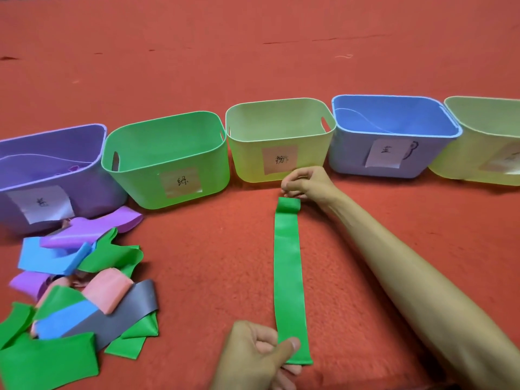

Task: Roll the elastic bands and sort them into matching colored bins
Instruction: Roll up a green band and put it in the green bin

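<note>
A long green elastic band (288, 280) lies stretched flat on the red carpet, running away from me. Its far end is curled into a small roll (288, 204). My right hand (305, 182) hovers at that roll with curled fingers, right above or touching it. My left hand (254, 354) pinches the near end of the band between thumb and fingers. The green bin (168, 175) with a paper label stands to the left, behind the band.
A row of labelled bins: purple (92, 190), green, yellow-green (247, 164), blue (351, 156), pale yellow (455, 167). A heap of loose bands (78, 291) in green, blue, purple, pink and grey lies at the front left.
</note>
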`<state>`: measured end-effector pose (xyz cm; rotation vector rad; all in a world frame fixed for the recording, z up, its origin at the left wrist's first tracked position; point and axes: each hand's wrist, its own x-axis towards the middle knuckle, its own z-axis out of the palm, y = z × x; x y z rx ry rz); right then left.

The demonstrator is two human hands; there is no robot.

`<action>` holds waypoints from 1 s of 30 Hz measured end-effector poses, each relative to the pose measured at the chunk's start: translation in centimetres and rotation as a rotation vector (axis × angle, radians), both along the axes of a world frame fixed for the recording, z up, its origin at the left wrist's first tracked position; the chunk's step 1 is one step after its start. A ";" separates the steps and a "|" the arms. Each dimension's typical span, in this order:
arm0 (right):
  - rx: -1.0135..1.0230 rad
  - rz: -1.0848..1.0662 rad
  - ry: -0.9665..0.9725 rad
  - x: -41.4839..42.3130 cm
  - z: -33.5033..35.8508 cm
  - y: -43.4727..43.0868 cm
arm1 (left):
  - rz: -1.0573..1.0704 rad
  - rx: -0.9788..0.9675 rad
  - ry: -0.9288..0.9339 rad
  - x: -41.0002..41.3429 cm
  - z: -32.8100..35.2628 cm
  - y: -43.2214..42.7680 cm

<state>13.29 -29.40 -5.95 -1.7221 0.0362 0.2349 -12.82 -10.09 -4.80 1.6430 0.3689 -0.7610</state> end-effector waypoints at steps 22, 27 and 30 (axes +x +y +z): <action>0.108 -0.116 -0.331 -1.7 -3.9 -1.4 | -0.091 0.706 -0.819 21.5 -2.1 -2.3; 0.202 -0.120 -0.327 -1.4 -4.0 -1.8 | -0.098 0.645 -0.866 23.7 -2.9 -2.4; 0.205 -0.121 -0.331 -1.2 -4.1 -1.8 | -0.138 0.547 -0.869 24.0 -3.4 -1.7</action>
